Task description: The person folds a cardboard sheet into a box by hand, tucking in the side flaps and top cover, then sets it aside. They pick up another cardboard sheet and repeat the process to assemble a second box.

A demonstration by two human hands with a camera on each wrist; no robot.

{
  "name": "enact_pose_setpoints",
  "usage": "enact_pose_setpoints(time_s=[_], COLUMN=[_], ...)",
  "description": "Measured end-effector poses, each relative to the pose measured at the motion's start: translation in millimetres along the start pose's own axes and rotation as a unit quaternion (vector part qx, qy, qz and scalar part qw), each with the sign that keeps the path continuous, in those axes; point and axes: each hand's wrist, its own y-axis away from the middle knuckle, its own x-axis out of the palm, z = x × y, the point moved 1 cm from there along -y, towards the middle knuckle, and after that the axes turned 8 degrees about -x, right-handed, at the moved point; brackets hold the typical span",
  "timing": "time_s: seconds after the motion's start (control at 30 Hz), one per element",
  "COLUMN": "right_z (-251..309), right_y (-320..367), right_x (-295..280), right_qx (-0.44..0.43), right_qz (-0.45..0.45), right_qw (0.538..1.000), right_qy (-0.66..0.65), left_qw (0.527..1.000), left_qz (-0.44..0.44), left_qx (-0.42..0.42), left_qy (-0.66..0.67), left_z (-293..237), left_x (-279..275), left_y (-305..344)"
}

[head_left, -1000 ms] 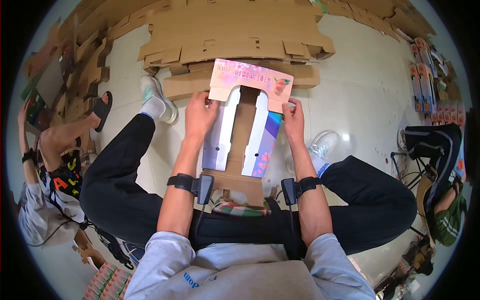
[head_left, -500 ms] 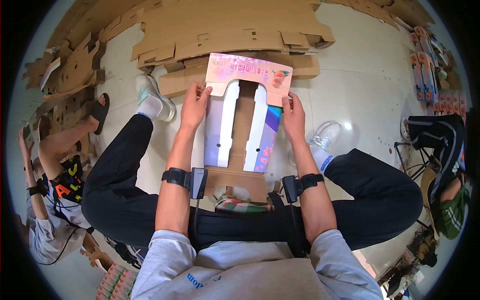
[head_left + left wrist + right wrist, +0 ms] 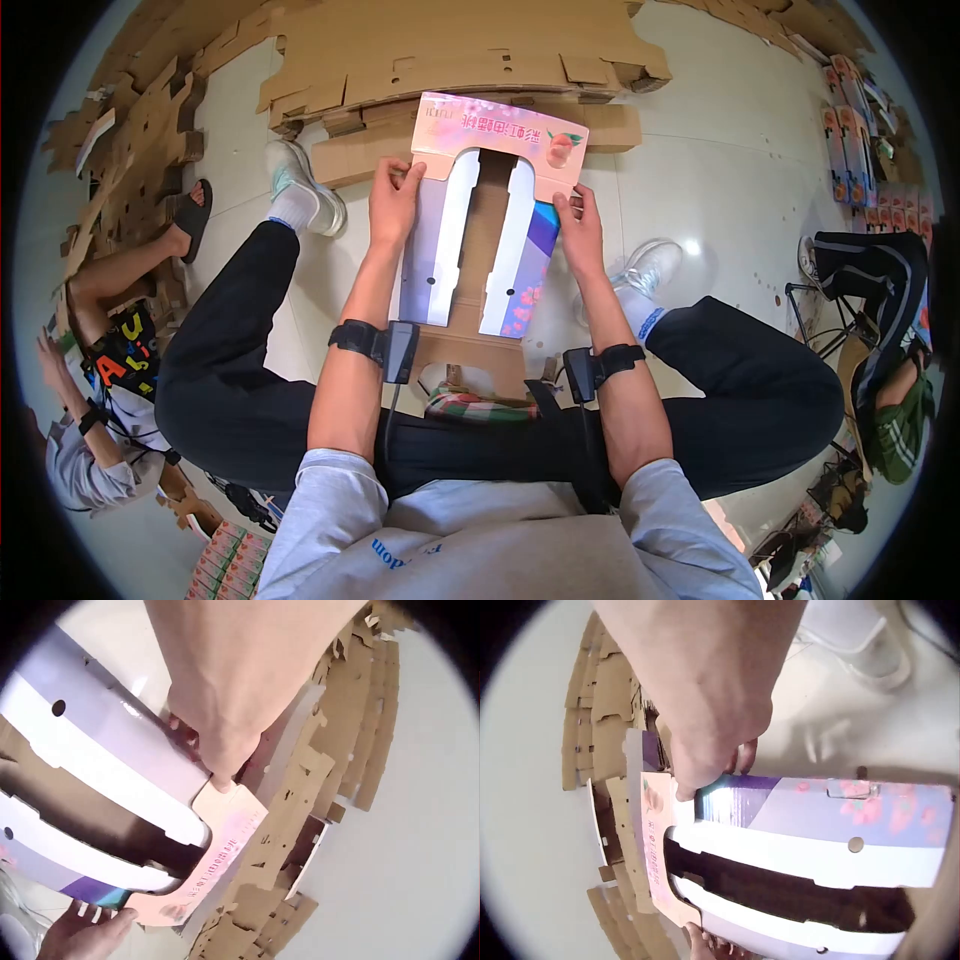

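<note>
A fruit carton [image 3: 425,260] stretches away from the person's lap between both hands, its sides purple with white inner flaps and its inside brown. At its far end a pink panel [image 3: 500,125] with printed characters and a peach picture is folded over the top. The left hand [image 3: 394,205] grips the far left corner, thumb on the pink panel's edge and fingers down the outer side. At the opposite corner the right hand [image 3: 581,228] grips likewise, its thumb [image 3: 686,790] on the panel's edge in the right wrist view. The fingers under the sides are partly hidden.
Flattened brown cardboard [image 3: 450,50] is stacked beyond the carton, with more sheets at left. A seated person's sandalled foot [image 3: 195,222] shows at left, another person's leg [image 3: 865,265] at right. Printed cartons [image 3: 845,150] stand at far right. The wearer's shoes [image 3: 300,185] flank the carton.
The carton and both hands have shifted slightly away from the body. The left thumb now lies over the pink panel's corner. The seated person at left has moved an arm.
</note>
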Motion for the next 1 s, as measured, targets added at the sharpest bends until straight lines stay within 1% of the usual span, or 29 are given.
enact_pose_setpoints(time_s=[0.1, 0.2, 0.3, 0.4, 0.5, 0.53, 0.63, 0.67, 0.77, 0.83, 0.9, 0.97, 1.0], right_z=[4, 4, 5, -13, -42, -14, 15, 22, 40, 79, 127, 166, 177], right_y=[1, 2, 7, 2, -7, -3, -5, -7, -19, -24, -45, -72, -85], right_x=[-3, -4, -10, -2, -1, -5, -19, -24, -58, -78, -73, -52, -39], right_qx=[0.048, 0.084, 0.138, 0.116, 0.080, 0.111, 0.105, 0.089, 0.047, 0.027, -0.036, -0.055, -0.058], right_qz=[0.009, 0.009, 0.051, 0.068, 0.061, 0.057, 0.068, 0.055, 0.062, 0.065, 0.089, 0.038, 0.036], right_qw=[0.998, 0.986, 0.967, 0.972, 0.977, 0.970, 0.971, 0.978, 0.970, 0.950, 0.935, 0.962, 0.962], right_qy=[-0.041, -0.145, -0.207, -0.190, -0.185, -0.207, -0.203, -0.182, -0.231, -0.306, -0.342, -0.265, -0.265], left_qw=[0.987, 0.935, 0.967, 0.978, 0.976, 0.968, 0.965, 0.965, 0.974, 0.979, 0.965, 0.965, 0.965], left_qz=[0.062, 0.149, 0.148, 0.194, 0.198, 0.219, 0.208, 0.209, 0.166, 0.097, 0.043, 0.003, -0.017], left_qx=[-0.101, -0.158, -0.115, -0.050, -0.074, -0.074, -0.080, -0.063, -0.002, 0.101, 0.212, 0.203, 0.196], left_qy=[0.111, 0.280, 0.176, 0.061, 0.055, 0.093, 0.139, 0.143, 0.154, 0.145, 0.150, 0.165, 0.174], left_z=[-8, -20, -27, -5, 3, 6, 8, 7, -45, -92, -127, -153, -160], left_x=[0, -2, 8, 0, -2, -3, 0, -2, -4, -17, -29, -39, -43], left_y=[6, 2, 5, -3, 9, 12, 24, 28, 57, 73, 72, 43, 23])
